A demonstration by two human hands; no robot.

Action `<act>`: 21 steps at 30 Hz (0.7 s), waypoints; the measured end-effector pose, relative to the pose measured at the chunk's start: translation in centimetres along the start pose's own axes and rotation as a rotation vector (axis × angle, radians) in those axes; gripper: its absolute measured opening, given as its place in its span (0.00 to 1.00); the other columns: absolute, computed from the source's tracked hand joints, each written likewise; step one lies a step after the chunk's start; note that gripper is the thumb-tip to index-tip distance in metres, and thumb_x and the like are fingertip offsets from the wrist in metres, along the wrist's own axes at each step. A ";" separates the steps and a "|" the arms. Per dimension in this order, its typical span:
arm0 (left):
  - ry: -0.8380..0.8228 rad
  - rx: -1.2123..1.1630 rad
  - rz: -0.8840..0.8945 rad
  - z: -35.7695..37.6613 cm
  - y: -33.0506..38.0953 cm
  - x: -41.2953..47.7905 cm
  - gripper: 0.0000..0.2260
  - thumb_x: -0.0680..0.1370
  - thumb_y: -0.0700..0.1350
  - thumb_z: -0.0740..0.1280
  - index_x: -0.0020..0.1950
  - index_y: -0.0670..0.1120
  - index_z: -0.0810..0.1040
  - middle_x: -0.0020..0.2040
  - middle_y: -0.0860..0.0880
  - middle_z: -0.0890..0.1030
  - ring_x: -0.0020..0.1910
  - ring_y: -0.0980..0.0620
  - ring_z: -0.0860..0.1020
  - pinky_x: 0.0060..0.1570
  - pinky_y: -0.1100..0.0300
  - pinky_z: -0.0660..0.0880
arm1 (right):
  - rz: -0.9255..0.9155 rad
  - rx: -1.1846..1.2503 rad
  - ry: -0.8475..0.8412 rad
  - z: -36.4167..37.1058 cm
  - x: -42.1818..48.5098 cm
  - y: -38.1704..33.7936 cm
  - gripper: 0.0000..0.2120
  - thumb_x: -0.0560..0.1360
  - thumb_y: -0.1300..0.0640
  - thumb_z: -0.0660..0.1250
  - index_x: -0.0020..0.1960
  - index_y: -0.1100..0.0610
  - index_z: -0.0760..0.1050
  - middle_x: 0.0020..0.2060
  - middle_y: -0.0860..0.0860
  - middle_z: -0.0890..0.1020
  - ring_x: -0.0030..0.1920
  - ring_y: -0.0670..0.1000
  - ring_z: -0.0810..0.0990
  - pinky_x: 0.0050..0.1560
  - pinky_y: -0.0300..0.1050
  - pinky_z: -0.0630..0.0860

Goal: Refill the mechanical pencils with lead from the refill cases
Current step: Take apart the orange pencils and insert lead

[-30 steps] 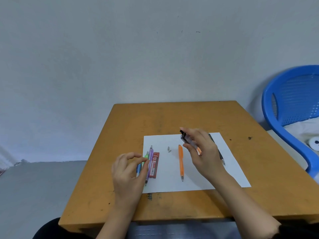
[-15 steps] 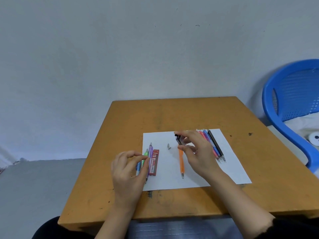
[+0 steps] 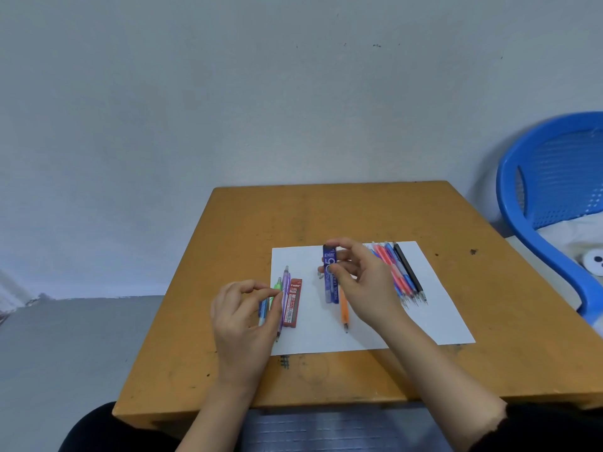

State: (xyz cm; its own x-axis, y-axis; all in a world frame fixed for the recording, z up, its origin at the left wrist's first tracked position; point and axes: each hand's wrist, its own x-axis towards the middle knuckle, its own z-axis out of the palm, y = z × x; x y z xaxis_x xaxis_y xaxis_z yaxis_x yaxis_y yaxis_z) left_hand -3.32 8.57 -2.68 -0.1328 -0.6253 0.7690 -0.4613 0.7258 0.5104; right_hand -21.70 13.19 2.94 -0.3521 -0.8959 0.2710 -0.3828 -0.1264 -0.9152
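Two lead cases in sight. Blue case held upright, slightly tilted, in the right hand, pinched between thumb and fingers, dark cap end pointing up; it hangs over the white paper. Red case lies flat on the paper's left part, label up, marked 2B.

Orange pencil lies on the paper just under the blue case, tip toward the person, upper end hidden by the right hand. Small grey bit on the paper just left of the blue case; too small to tell what it is.

Left hand closed in a pinch, thumb and forefinger tips together near the top of the green pencil. What the pinch holds, if anything, cannot be made out. Green pencil, purple pencil and blue pencil lie side by side at the paper's left edge, just left of the red case, partly covered by the left hand.

Bundle of pencils in red, blue and black lies on the paper's right part, tips toward the person, close together, beside the right hand.

Paper sits on a scuffed wooden desk. Blue plastic chair stands off the desk's right side. Grey wall behind.
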 end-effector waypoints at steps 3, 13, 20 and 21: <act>0.007 -0.003 -0.013 0.0 0.0 0.1 0.19 0.77 0.57 0.65 0.46 0.41 0.83 0.47 0.47 0.81 0.49 0.53 0.74 0.45 0.51 0.74 | 0.131 -0.011 -0.045 1.3 -0.5 0.6 0.13 0.77 0.63 0.65 0.56 0.46 0.75 0.47 0.47 0.81 0.50 0.46 0.81 0.45 0.42 0.82; 0.022 -0.017 -0.063 0.0 -0.4 -0.1 0.13 0.74 0.51 0.69 0.46 0.42 0.83 0.47 0.49 0.81 0.49 0.54 0.75 0.46 0.50 0.74 | 0.177 -0.399 -0.241 2.3 -0.2 0.0 0.25 0.73 0.59 0.71 0.69 0.53 0.71 0.60 0.49 0.77 0.51 0.41 0.74 0.48 0.30 0.72; 0.029 -0.027 -0.078 -0.1 -0.3 0.0 0.21 0.77 0.59 0.64 0.46 0.41 0.83 0.48 0.49 0.81 0.51 0.60 0.73 0.50 0.64 0.70 | 0.154 -0.679 -0.376 3.0 -0.1 -0.8 0.25 0.76 0.54 0.67 0.71 0.56 0.67 0.68 0.53 0.68 0.67 0.49 0.68 0.63 0.40 0.69; 0.030 -0.025 -0.078 -0.2 -0.3 0.0 0.20 0.77 0.58 0.64 0.46 0.41 0.83 0.48 0.49 0.81 0.51 0.60 0.73 0.50 0.65 0.70 | 0.157 -0.696 -0.378 3.2 -0.1 -0.8 0.24 0.76 0.54 0.67 0.71 0.57 0.68 0.68 0.53 0.68 0.67 0.49 0.68 0.63 0.40 0.69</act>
State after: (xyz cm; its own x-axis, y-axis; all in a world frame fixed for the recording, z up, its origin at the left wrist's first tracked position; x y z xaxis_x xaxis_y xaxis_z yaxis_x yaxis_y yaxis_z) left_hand -3.06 8.44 -2.79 -0.0708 -0.6715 0.7377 -0.4472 0.6824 0.5782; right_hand -18.63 12.02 2.67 -0.1808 -0.9804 -0.0783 -0.8410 0.1954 -0.5044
